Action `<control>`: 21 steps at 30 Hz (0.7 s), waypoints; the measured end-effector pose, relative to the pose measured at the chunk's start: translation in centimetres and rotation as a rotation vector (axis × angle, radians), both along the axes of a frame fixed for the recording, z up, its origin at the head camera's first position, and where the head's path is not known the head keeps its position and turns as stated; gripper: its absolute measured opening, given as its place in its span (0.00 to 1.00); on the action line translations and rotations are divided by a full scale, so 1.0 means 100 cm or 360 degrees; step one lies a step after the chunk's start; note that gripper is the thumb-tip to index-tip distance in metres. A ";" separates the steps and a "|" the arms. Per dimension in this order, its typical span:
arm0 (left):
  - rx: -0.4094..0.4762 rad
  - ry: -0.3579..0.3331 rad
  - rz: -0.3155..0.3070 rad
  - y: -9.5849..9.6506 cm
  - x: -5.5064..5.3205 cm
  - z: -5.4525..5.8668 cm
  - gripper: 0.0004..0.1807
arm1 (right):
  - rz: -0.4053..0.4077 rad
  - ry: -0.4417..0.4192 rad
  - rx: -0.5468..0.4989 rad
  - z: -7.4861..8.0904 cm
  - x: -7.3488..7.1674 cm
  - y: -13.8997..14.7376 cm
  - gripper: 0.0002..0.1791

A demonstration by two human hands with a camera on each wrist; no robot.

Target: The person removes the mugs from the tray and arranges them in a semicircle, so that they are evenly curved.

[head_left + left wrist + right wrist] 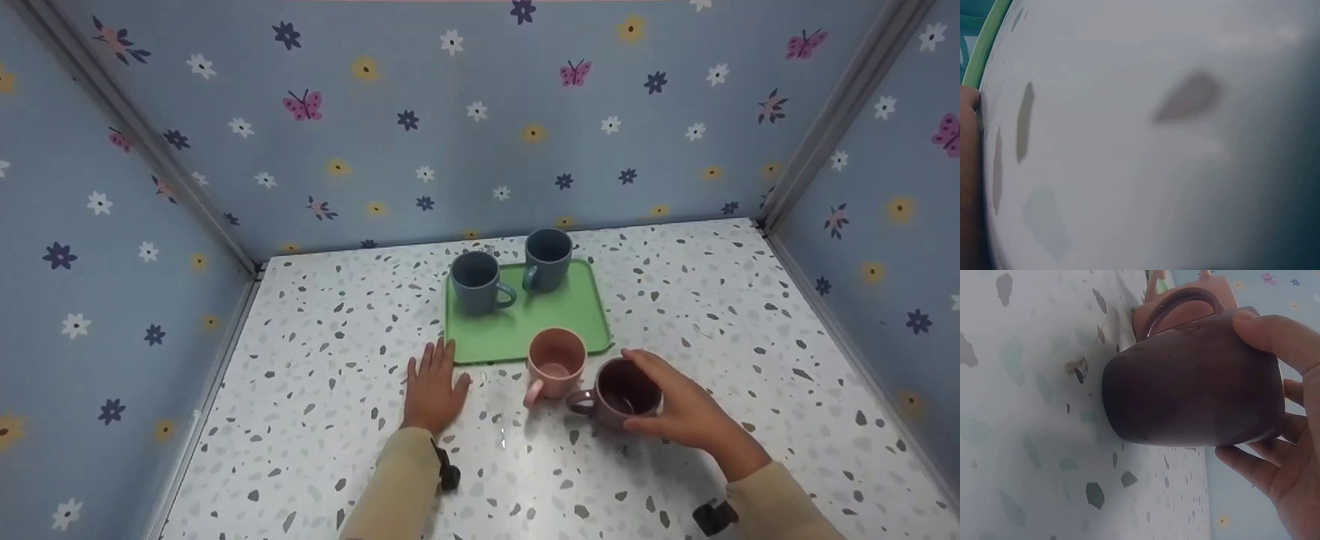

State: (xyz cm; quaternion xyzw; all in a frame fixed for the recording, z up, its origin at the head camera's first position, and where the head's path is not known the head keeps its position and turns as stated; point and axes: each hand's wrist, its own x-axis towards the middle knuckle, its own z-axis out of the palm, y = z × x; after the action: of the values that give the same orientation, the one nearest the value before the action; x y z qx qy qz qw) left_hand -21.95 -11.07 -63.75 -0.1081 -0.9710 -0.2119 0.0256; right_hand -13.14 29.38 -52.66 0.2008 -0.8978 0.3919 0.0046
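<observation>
My right hand (682, 409) grips a dark maroon mug (1190, 382) around its rim, thumb on the near side and fingers on the far side. The mug's handle points left in the head view. Just left of it stands a pink mug (556, 360), overlapping the near edge of a green tray (525, 334). My left hand (435, 386) lies flat with straight fingers, fingertips right at the tray's near left corner. Two blue-grey mugs, one at the left (475, 281) and one at the back (547, 259), stand upright on the tray.
A white speckled tabletop (330, 360) lies under everything. Blue walls (480, 150) with flowers and butterflies enclose it at the back, left and right. Dark straps with small black devices sit at both sleeves.
</observation>
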 end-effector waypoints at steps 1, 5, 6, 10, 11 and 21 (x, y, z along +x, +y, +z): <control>0.0005 0.0001 -0.0001 0.000 0.000 0.000 0.38 | 0.0005 0.0005 -0.0005 0.000 0.000 -0.002 0.57; -0.0010 -0.0007 0.0004 0.001 0.001 0.002 0.38 | 0.0015 0.0034 -0.0010 -0.002 0.002 -0.009 0.58; -0.0012 -0.0016 0.0007 0.001 0.001 0.002 0.38 | 0.0019 0.0037 -0.0008 -0.002 0.002 -0.010 0.58; 0.0002 -0.0007 0.0006 0.001 0.002 0.004 0.38 | 0.0032 0.0017 -0.0020 -0.002 0.004 -0.018 0.58; 0.0011 -0.0006 0.0004 0.001 0.002 0.004 0.38 | 0.0032 0.0018 -0.0015 -0.002 0.004 -0.019 0.58; 0.0033 0.0020 -0.0007 0.001 0.003 0.003 0.38 | 0.0042 0.0023 0.0009 -0.004 0.006 -0.031 0.58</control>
State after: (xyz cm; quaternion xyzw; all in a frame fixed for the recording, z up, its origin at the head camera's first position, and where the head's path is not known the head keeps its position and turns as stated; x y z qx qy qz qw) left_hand -21.67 -10.98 -63.43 -0.1114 -0.9683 -0.2212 0.0322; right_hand -12.50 26.25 -53.01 0.2154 -0.8961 0.3880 0.0053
